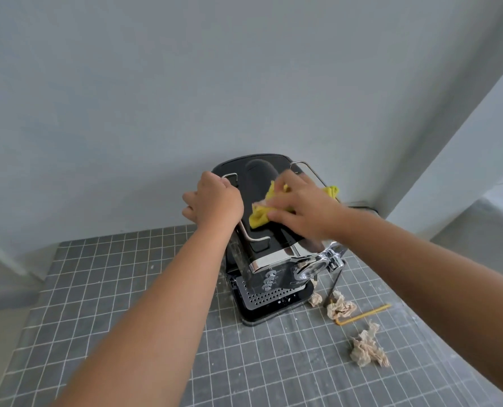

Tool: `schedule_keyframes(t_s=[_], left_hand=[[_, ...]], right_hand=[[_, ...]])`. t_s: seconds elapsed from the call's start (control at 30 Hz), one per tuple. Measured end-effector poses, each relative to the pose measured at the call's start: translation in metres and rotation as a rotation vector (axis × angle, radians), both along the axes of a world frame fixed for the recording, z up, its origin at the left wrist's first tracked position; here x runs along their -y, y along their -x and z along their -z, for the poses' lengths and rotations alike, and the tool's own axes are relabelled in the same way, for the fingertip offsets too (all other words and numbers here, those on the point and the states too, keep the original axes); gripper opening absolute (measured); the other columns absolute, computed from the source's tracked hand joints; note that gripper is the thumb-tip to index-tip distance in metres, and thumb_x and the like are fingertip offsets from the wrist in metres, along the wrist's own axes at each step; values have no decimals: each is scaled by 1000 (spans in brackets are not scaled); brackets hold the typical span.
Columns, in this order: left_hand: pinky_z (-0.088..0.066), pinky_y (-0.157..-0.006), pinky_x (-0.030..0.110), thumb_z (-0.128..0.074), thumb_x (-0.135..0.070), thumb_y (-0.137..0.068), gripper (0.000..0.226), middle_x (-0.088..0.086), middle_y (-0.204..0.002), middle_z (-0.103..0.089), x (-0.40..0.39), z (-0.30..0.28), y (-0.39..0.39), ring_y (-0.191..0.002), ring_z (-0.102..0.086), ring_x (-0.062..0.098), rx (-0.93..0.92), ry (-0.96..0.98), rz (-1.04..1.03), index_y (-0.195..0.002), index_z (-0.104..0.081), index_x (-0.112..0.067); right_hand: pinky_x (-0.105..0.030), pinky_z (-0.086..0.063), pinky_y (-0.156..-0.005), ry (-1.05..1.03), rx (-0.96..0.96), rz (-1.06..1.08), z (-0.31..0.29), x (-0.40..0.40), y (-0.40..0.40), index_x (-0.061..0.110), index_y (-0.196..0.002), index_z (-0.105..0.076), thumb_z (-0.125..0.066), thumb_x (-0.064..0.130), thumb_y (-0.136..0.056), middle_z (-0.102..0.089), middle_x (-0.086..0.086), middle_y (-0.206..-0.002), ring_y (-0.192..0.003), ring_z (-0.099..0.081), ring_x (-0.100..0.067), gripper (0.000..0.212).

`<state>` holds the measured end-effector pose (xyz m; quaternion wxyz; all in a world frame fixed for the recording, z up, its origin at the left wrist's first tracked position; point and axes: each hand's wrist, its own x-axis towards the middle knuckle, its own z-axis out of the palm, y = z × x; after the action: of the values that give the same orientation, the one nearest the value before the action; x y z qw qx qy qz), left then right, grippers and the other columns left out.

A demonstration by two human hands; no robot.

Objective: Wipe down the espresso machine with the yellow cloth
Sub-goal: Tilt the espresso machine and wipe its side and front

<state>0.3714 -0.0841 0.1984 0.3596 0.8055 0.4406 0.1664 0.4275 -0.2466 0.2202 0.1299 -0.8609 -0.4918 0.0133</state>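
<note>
head view: left hand (pixel 215 201) grips espresso machine (pixel 273 259), right hand (pixel 300 207) presses yellow cloth (pixel 262 215); no legible writing.

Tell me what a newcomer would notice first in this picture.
The bright yellow cloth stands out, pressed by the right hand onto the dark top of the espresso machine in the middle of the view. The left hand grips the machine's upper left edge. Crumpled paper wads and a yellow straw lie on the grey tiled counter to the machine's right.
</note>
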Motion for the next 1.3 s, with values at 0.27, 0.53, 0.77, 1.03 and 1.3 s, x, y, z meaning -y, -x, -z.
schedule_keyframes(t_s=[0.27,0.53,0.77,1.03,1.3], left_hand=[[-19,-79,36,-33,-20,-97,19,4,-117,-52,-3,1,0,-112,-34,27,-91,-150,118,-111,-44,-15],[-22,-80,38,-35,-22,-97,24,7,-124,-51,-3,-2,1,-116,-34,30,-156,-210,128,-118,-42,-13],[-20,-79,37,-36,-19,-95,23,6,-123,-53,-2,-1,2,-116,-34,29,-133,-192,125,-117,-42,-13],[-22,-80,38,-38,-15,-92,28,6,-123,-51,0,-3,-1,-116,-33,30,-152,-202,149,-119,-40,-13],[-22,-80,39,-37,-17,-91,29,6,-124,-50,-1,-2,0,-117,-33,30,-179,-207,143,-120,-40,-15]], right_hand=[[-19,-36,-83,-1,-182,-118,-9,29,0,28,-108,-71,-58,42,-85,-46,9,-100,-91,-45,5,30],[-28,-35,-101,-86,-154,219,5,-57,-72,28,-133,-54,-50,35,-96,-44,-7,-117,-114,-50,-26,38],[-24,-35,-90,-7,-110,-21,-3,32,19,26,-121,-64,-58,31,-92,-45,3,-107,-101,-49,-15,30],[-23,-37,-82,-45,3,37,-3,-8,-6,25,-117,-68,-61,27,-91,-48,-5,-101,-91,-49,-17,27],[-34,-37,-95,-52,42,188,10,-23,3,31,-122,-64,-54,32,-93,-46,-5,-107,-108,-45,-32,31]])
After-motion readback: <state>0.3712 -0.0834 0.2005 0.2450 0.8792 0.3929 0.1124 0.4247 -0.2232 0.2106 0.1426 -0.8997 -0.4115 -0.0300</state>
